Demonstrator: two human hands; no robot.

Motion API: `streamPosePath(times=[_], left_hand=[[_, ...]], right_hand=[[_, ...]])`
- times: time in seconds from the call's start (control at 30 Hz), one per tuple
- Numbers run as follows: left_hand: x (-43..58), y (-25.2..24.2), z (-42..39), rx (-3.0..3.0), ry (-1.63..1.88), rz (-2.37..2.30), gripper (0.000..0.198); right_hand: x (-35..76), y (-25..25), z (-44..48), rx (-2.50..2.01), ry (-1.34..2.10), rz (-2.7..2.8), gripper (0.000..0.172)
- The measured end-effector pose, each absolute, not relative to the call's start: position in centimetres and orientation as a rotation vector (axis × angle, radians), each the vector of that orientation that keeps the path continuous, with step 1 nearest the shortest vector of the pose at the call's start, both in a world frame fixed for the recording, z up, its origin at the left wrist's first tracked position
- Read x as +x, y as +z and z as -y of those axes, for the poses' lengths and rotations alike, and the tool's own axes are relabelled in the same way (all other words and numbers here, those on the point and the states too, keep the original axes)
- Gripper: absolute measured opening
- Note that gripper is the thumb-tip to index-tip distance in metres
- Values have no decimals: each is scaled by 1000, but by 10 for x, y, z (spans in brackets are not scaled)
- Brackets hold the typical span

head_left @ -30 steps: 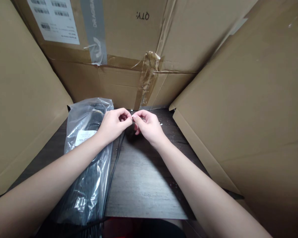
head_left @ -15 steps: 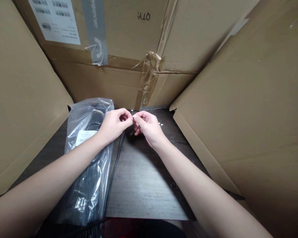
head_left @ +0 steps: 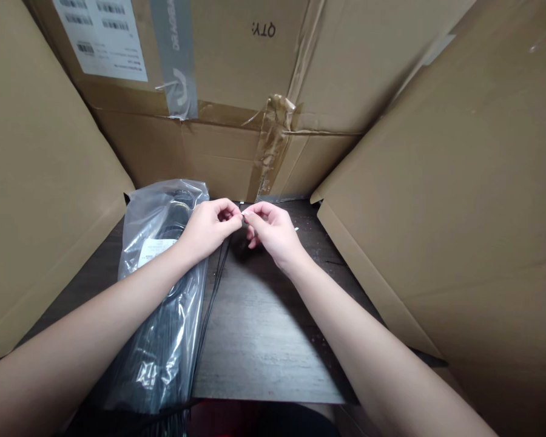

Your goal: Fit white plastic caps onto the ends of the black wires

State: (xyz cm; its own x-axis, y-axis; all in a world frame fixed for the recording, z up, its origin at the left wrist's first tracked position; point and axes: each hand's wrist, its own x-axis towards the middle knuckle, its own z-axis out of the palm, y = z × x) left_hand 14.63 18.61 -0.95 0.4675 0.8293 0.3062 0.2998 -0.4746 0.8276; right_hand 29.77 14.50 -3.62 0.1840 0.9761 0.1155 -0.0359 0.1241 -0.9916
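The left hand [head_left: 209,227] and right hand [head_left: 273,233] are pinching a thin black cable tie [head_left: 221,273]. At twelve o'clock, a cardboard carton [head_left: 218,60] is showing "QTY:" upside down.

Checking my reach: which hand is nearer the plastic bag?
Left. The left hand is at the edge of the plastic bag, forearm across it; the right hand is farther off, past the left hand.

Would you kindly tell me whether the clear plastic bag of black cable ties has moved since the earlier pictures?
No. The clear plastic bag has not shifted: its top edge sits at the same spot against the cardboard box behind it.
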Motion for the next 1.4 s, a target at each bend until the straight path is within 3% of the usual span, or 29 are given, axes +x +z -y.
streamPosePath(times=[0.63,0.93,1.4], left_hand=[[150,-10,-186,1880,972,-863,16],[145,-6,-180,2336,1297,-881,4],[144,-8,-178,2558,1466,-957,10]], right_hand=[[300,-29,-143,-1133,959,1066,25],[298,-25,-139,-1115,1052,977,22],[295,-18,-136,-1099,1014,959,19]])
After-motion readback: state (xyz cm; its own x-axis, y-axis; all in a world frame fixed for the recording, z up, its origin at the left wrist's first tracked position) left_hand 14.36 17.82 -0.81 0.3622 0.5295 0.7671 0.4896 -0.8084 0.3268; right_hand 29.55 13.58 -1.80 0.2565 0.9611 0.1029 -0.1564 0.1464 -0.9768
